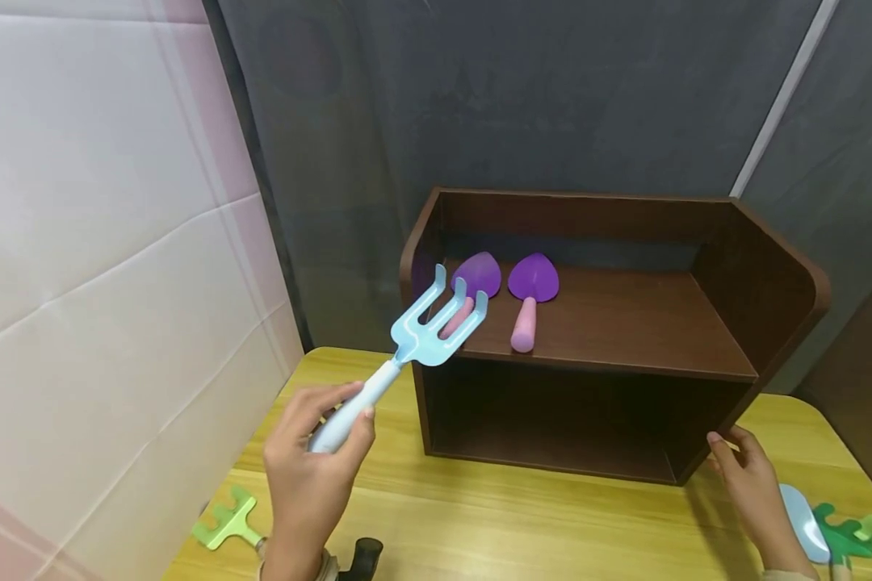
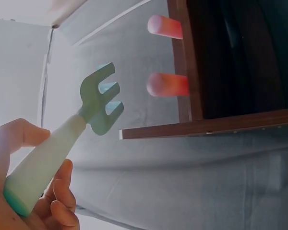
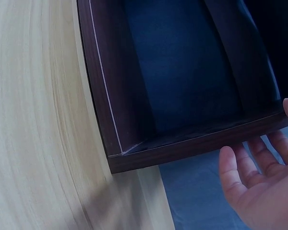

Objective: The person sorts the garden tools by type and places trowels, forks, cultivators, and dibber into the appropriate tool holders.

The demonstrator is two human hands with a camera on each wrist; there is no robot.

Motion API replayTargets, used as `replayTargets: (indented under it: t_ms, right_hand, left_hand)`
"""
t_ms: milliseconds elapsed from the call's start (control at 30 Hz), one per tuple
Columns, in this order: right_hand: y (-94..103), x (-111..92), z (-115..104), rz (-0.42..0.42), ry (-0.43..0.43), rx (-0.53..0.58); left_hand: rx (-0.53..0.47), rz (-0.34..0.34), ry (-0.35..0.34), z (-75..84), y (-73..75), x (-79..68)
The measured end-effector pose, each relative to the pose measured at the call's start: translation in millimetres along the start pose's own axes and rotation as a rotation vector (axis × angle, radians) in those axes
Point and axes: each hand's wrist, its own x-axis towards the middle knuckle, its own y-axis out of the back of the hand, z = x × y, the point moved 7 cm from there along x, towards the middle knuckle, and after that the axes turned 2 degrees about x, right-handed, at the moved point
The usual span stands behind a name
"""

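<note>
My left hand (image 1: 316, 464) grips a light blue three-pronged hand fork (image 1: 429, 331) by its pale handle. The fork is raised in front of the left end of a dark brown two-tier shelf (image 1: 610, 367), prongs pointing up and away. On the upper tier lie two purple trowels with pink handles; the fork partly covers the left trowel (image 1: 483, 274), while the right trowel (image 1: 534, 278) shows whole. My right hand (image 1: 756, 492) holds the front edge of the shelf's right side panel (image 3: 197, 143), thumb at the edge and fingers along the outside.
The shelf stands on a yellow wood-grain table (image 1: 552, 524). A light green rake (image 1: 228, 520) and a black handle end (image 1: 366, 557) lie at front left. At front right are a light blue blade (image 1: 802, 524) and a dark green rake (image 1: 843, 532). A white wall (image 1: 116, 242) borders the left.
</note>
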Motion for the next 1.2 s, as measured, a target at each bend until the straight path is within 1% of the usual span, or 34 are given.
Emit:
replayTargets:
  t_ms: [200, 433, 567, 733, 833, 1033, 1200]
  right_hand:
    - [-0.1, -1.7, 0.5, 0.001, 0.002, 0.022]
    - [0.3, -1.5, -0.8, 0.011, 0.003, -0.001]
    - [0.0, -2.0, -0.8, 0.012, 0.007, -0.002]
    - [0.2, -1.6, 0.6, 0.015, -0.001, -0.013]
    - [0.4, -1.3, 1.3, 0.010, -0.015, -0.025]
    - [0.5, -1.7, 1.2, 0.002, -0.021, -0.025]
    - [-0.3, -2.0, 1.4, 0.009, -0.010, -0.002]
  left_hand:
    - [0.005, -0.034, 0.002, -8.8, -2.2, -12.1]
    - [0.027, -0.073, 0.031, -24.2, -3.0, -31.6]
    - [0.019, -0.059, 0.006, -25.7, -1.0, -39.2]
    - [0.010, -0.014, -0.055, -22.8, 3.8, -45.0]
    - [0.014, 0.005, -0.078, -23.1, 6.0, -48.3]
    - [0.002, 0.010, -0.056, -25.0, 8.4, -54.0]
    - [0.004, -0.001, -0.008, -26.9, 9.3, -58.2]
